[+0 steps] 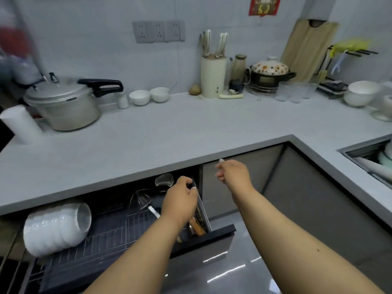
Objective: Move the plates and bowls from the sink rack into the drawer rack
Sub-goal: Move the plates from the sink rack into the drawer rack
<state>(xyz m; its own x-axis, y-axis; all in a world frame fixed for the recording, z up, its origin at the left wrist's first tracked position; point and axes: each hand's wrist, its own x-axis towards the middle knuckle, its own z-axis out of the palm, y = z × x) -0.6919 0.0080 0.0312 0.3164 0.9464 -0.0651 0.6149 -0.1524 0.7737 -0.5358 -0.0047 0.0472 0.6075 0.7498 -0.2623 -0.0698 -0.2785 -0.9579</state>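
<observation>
Left hand (180, 200) curled over drawer rack (110, 236) — right hand (232, 174) loosely raised

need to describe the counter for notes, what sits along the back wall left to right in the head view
pressure cooker → two small white bowls → knife block → floral-lidded clay pot → clear glasses → large white bowl

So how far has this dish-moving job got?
Partly done: a row of white bowls already lies in the drawer rack. Neither the left hand, over the drawer's cutlery side, nor the right hand carries a dish. More dishes wait in the sink rack.
</observation>
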